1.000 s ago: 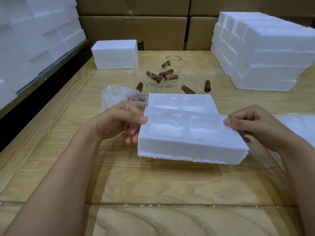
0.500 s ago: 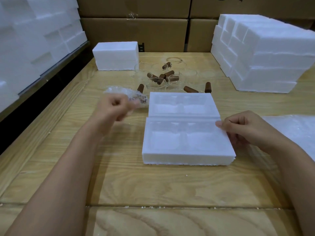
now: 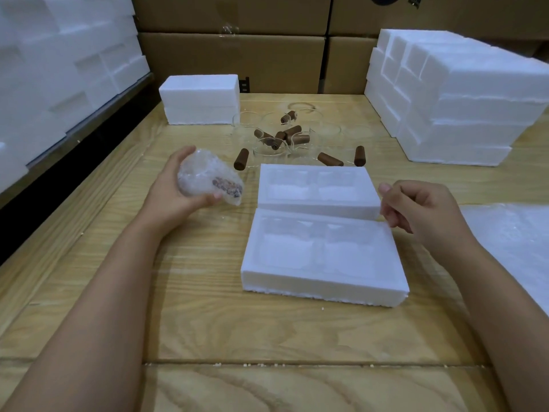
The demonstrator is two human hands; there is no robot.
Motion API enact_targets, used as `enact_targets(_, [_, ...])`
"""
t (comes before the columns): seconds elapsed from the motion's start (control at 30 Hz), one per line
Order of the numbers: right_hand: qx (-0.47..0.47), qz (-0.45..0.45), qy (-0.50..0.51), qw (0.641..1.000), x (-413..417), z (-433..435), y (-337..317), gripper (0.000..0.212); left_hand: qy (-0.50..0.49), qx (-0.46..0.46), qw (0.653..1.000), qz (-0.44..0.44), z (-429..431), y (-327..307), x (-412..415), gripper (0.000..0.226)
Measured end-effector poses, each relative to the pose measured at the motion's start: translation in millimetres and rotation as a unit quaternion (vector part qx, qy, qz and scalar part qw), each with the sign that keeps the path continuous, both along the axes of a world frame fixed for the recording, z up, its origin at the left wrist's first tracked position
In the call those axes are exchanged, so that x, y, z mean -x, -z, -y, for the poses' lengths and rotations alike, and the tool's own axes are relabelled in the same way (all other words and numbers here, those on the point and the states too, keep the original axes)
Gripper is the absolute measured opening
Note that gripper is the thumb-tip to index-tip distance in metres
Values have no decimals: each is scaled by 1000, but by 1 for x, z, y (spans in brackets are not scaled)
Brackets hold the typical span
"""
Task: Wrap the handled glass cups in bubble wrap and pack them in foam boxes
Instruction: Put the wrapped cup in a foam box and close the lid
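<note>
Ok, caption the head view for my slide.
Left hand grips a bubble-wrapped cup beside the far foam half; right hand curled at the near foam half corner.
</note>
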State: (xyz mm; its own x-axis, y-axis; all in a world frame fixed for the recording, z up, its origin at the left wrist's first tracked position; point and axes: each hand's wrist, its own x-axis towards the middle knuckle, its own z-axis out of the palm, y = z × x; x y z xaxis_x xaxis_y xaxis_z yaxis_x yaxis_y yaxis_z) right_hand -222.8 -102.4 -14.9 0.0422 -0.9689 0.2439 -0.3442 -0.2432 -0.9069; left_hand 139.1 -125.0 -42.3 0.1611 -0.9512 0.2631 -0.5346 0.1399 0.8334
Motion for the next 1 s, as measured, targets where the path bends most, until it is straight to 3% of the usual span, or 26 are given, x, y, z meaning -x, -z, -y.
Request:
enact_targets(0.07, [2,-18,-9,1000,0,-4,-4,33,-16,9,1000,18,1,2,0,88])
enact_targets(0.17, [-3,-116,-23,993,1,-11,-9,24,-60,12,998,23,4,3,0,94])
enact_targets(0.3, [-12,-231,-33,972,-4,-13,-8,33,-88,11,996,13,6,5,1,85])
enact_targets(0.5, [8,-237,43,971,-6,-5,-4,31,-92,25,995,-3,4,4,4,76])
enact_targets(0.63, [-19,-235,35,971,-4,-3,-1,28,-113,71,991,-6,0,-2,12,73])
enact_targets(0.7, [-15,-215,39,976,-5,-2,-4,24,-130,103,986,-22,-3,-9,16,74])
enact_targets(0.83, [99,-93,100,986,-16,0,-26,16,-109,178,975,-68,-8,-29,39,74])
enact_targets(0.93, [37,1,7,999,-37,5,-45,6,-47,195,975,-92,-11,-42,76,74])
enact_targets(1.0, [-37,53,-75,995,-51,8,-53,20,-9,185,978,-100,-11,-47,101,76])
